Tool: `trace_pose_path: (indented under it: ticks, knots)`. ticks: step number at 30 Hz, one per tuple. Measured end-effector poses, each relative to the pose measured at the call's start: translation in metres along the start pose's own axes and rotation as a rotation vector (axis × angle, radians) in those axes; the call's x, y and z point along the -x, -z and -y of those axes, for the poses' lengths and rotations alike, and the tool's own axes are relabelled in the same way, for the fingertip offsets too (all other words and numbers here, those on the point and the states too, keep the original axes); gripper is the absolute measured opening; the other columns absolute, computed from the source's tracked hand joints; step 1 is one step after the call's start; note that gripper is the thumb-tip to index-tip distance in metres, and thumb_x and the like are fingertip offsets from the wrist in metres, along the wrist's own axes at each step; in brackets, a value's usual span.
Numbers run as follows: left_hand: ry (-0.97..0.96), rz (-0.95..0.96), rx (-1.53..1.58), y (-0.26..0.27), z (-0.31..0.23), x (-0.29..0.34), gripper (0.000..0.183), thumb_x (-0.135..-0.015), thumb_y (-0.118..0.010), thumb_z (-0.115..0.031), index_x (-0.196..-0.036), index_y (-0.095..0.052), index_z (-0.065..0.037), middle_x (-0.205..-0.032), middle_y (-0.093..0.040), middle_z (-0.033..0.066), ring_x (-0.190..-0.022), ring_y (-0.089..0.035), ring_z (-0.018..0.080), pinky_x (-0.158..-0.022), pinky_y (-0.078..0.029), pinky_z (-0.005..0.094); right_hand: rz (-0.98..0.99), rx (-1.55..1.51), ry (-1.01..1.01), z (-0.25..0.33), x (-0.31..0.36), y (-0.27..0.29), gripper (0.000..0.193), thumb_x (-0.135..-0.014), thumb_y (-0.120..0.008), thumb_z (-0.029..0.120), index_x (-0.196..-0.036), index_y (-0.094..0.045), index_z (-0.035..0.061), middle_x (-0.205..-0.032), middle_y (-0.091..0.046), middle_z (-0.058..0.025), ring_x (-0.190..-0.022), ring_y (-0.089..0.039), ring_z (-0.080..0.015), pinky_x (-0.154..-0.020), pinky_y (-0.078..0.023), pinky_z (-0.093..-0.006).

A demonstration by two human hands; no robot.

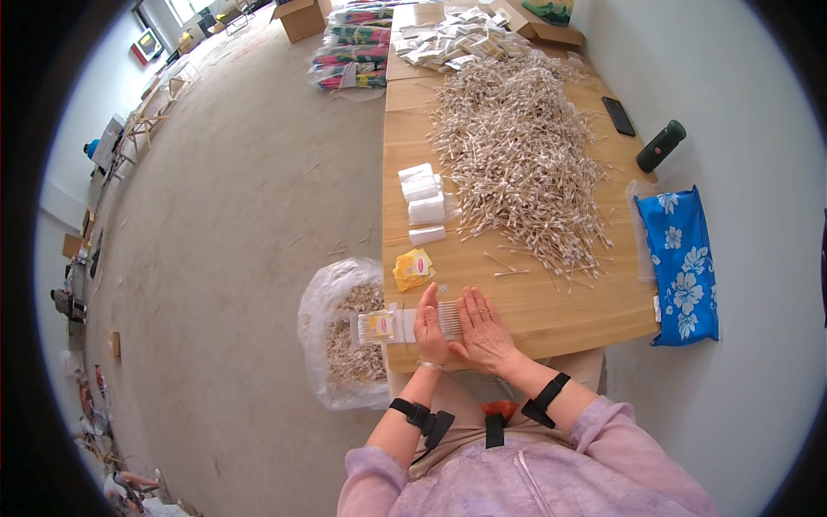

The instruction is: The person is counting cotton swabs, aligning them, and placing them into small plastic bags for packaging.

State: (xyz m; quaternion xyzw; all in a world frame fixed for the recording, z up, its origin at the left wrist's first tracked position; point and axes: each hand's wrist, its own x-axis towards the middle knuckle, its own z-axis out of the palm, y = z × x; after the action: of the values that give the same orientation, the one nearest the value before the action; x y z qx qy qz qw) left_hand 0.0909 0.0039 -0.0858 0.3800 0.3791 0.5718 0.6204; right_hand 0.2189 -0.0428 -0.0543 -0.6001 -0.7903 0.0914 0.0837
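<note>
Near the front edge of the wooden table, a row of cotton swabs (449, 319) lies side by side between my two hands. My left hand (431, 326) stands on its edge at the left end of the row, its fingers stretched out and held together. My right hand (486, 333) rests flat with extended fingers against the right end of the row. Just left of my left hand, a clear plastic bag of cotton swabs with a yellow card (376, 327) lies at the table's left edge. Several yellow cards (413, 269) are stacked a little farther off.
A large heap of loose cotton swabs (521, 146) covers the table's middle. Clear bags (422, 194) lie left of it, filled packets (465, 39) beyond. Along the right stand a dark bottle (662, 146), a phone (618, 116) and a blue floral pack (680, 263). A swab-filled sack (323, 345) sits below left.
</note>
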Motion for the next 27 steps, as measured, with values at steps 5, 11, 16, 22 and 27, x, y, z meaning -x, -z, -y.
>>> trace_pose_path:
  ticks: [5,11,16,22,27]
  knots:
    - [0.013,0.022,0.003,0.004,0.0,0.001,0.049,-0.102,-0.035,-0.03,-0.136,-0.037,0.005,-0.142,-0.04,0.0156,-0.135,-0.034,0.0233,-0.114,-0.023,0.0351,0.043,-0.012,-0.041,0.008,0.0,0.006,0.098,-0.082,-0.056,0.056,-0.142,-0.016,-0.0106,-0.149,-0.014,-0.0282,-0.142,-0.009,-0.0389,-0.116,-0.007,-0.0459]
    - [-0.03,0.125,-0.476,0.015,-0.019,0.02,0.045,-0.099,-0.045,-0.031,-0.133,-0.046,-0.002,-0.133,-0.046,0.0133,-0.124,-0.043,0.0259,-0.106,-0.032,0.0347,0.05,-0.05,-0.044,0.004,0.0,0.008,0.101,-0.081,-0.055,0.057,-0.142,-0.014,-0.0108,-0.15,-0.013,-0.0282,-0.142,-0.009,-0.0392,-0.116,-0.007,-0.0462]
    - [-0.296,0.358,-1.232,0.018,-0.044,0.054,0.046,-0.088,-0.059,-0.028,-0.13,-0.053,-0.01,-0.108,-0.049,0.0108,-0.099,-0.047,0.0274,-0.088,-0.036,0.0395,0.037,-0.003,-0.029,0.005,0.0,0.003,0.094,-0.08,-0.054,0.047,-0.142,-0.014,-0.0107,-0.15,-0.013,-0.0283,-0.142,-0.008,-0.0391,-0.116,-0.006,-0.0458]
    - [-0.317,0.453,-1.396,0.018,-0.049,0.061,0.052,-0.088,-0.056,-0.037,-0.133,-0.05,-0.012,-0.101,-0.047,0.0087,-0.096,-0.044,0.0253,-0.085,-0.031,0.0394,0.005,-0.009,-0.02,0.004,0.002,-0.003,0.09,-0.078,-0.055,0.037,-0.143,-0.014,-0.0098,-0.15,-0.012,-0.0279,-0.142,-0.008,-0.0383,-0.117,-0.005,-0.0457]
    - [-0.307,0.472,-1.387,0.02,-0.048,0.059,0.053,-0.088,-0.055,-0.038,-0.134,-0.048,-0.012,-0.103,-0.048,0.009,-0.098,-0.044,0.0266,-0.087,-0.031,0.0405,-0.006,-0.011,-0.013,0.003,0.002,-0.005,0.09,-0.078,-0.055,0.037,-0.143,-0.014,-0.0097,-0.15,-0.012,-0.0277,-0.142,-0.008,-0.0378,-0.117,-0.005,-0.0456]
